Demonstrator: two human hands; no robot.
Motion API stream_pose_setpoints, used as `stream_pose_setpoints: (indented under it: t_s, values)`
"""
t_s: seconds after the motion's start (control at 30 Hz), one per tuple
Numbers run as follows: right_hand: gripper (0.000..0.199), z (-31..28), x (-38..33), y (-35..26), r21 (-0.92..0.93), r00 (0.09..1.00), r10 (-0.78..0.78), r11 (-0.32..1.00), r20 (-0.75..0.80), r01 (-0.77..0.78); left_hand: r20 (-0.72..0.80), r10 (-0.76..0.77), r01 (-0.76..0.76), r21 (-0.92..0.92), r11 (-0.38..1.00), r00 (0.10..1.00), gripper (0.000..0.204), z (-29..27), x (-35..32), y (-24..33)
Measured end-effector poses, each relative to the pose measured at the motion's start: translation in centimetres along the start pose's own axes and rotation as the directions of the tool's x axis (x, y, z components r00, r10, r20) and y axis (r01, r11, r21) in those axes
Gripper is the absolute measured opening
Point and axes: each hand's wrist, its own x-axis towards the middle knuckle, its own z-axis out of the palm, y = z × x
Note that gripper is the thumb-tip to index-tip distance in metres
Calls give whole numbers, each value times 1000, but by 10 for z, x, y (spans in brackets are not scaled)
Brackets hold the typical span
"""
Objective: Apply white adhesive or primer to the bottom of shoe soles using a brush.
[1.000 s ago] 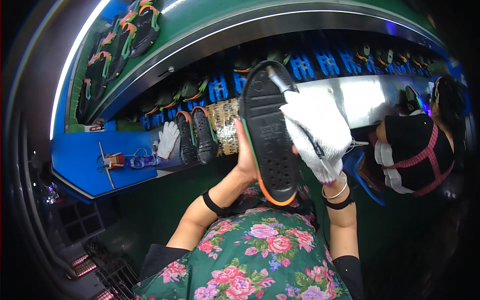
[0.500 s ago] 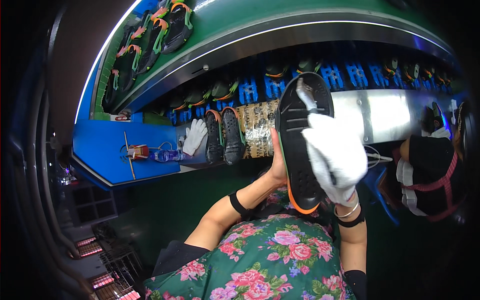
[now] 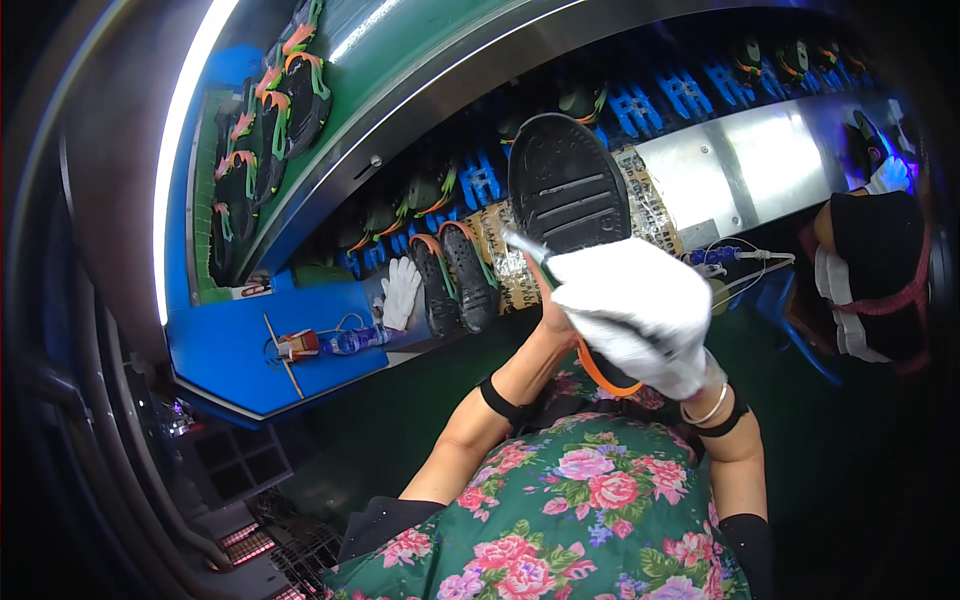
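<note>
1. Floral-print garment, green with pink flowers: the person's own clothing, filling the lower foreground, forearms rising from it.

2. Right hand in a white knit glove, fingers closed around a slim pale brush or applicator whose tip lies against the sole; a bangle shows at the wrist. The grip is firm, apparently so the tip can be steered across the tread.

3. Left hand, bare, mostly hidden behind the sole; it appears clasped on the sole's edge from behind, though the fingers cannot be seen. It props the piece upright, tread toward the camera, presumably so the working face stays exposed.

4. Black rubber shoe sole with an orange rim: held raised between both hands, in front of the bench, toe end up.

5. Blue work table, to the left: a spare white glove, a thin wooden stick, a small clear bottle, and two dark soles lying side by side just beside the glove.

6. Conveyor line with blue racks beyond, carrying dark shoes; upper shelf of black shoes with green and orange trim.

7. Co-worker in dark clothing, far right, well apart.
</note>
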Motion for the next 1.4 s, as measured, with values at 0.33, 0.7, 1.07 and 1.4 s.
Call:
stream_pose_setpoints:
  t_s: [0.33, 0.7, 1.07, 1.4]
  values:
    - [31, -7, 9, 0, 100, 998, -56, 994, 30, 53, -86, 0, -20, -229, 973, 996, 107, 28, 22, 16]
    - [30, -7, 1, 21, 171, 998, -65, 984, 23, 60, 2, -52, 50, -351, 935, 999, 106, -10, 32, -1]
    - [21, -16, -4, 31, 273, 999, 0, 962, 54, -15, 4, -53, 48, -471, 881, 999, 123, 21, 46, 33]
    - [22, -17, -15, 35, 237, 1000, -7, 971, 15, 3, 42, -107, 114, -440, 891, 993, 109, 11, 51, 40]
